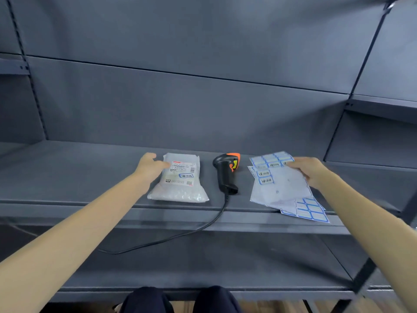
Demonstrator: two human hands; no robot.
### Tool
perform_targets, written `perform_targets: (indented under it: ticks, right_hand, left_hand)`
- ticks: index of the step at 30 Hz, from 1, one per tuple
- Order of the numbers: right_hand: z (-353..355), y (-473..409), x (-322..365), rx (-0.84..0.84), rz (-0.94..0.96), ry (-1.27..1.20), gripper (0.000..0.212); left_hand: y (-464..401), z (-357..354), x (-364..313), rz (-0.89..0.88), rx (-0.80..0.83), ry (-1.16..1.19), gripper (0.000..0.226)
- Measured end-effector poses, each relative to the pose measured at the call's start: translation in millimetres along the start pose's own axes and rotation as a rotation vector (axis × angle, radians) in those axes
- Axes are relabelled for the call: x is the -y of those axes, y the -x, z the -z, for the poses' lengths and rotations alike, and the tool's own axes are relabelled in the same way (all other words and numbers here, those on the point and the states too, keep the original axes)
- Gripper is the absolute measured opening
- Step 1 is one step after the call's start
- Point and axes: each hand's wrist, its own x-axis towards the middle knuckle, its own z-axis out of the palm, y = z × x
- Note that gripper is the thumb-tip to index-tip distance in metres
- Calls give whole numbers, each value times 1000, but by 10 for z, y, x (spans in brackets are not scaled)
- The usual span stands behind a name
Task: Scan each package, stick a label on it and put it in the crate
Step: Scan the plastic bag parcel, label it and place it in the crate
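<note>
Nearest are the person's knees [180, 299], tucked under the gray shelf [67, 172] where everything lies. A black cord [180, 233] hangs over the shelf's front edge and runs up to the scanner.

On the right, the label sheets [282, 193] lie in a loose pile. One corner sticks out past the edge. Many spots on the top sheet are bare, so some labels look used already. The right hand [309, 171] rests on the far part of the pile with its fingers bent, likely to hold the sheets down or pick off a label. I cannot tell if it pinches one.

In the middle lies the scanner [226, 171] on its side, with nobody holding it. It sits between both hands, easy to grab.

On the left is the package [179, 178], a clear bag lying flat with its printed side up, so the code can be read. A small blue label [186, 175] is already on it. The left hand [150, 166] touches its far left edge with loose fingers, maybe to steady it or lift it.

No crate is in view.
</note>
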Motion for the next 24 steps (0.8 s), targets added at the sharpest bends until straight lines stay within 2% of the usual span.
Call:
perform_targets:
  ticks: [4, 7, 10, 12, 15, 19, 22, 24]
  right_hand:
    - [45, -36, -286, -155, -26, 448, 18]
    - [-28, 59, -356, -213, 6, 599, 18]
    - [-85, 105, -404, -226, -9, 650, 46]
    - [-120, 120, -411, -243, 24, 736, 48]
    - [-184, 146, -392, -263, 92, 858, 44]
    - [-325, 189, -324, -253, 204, 933, 37]
    - [-472, 228, -233, -221, 304, 967, 36]
    - [-571, 267, -165, -200, 383, 994, 38]
  left_hand:
    - [34, -128, 13, 64, 16, -80, 66]
    - [48, -202, 15, 73, 7, -146, 31]
    - [26, -225, 40, 98, 8, -193, 33]
    - [42, -211, 27, 112, -6, -192, 37]
    - [53, -190, 22, 131, -56, -119, 44]
    - [104, -175, 16, 130, -76, 84, 27]
    - [182, -141, -23, 95, -64, 237, 42]
    - [227, -122, -77, 69, -56, 326, 43]
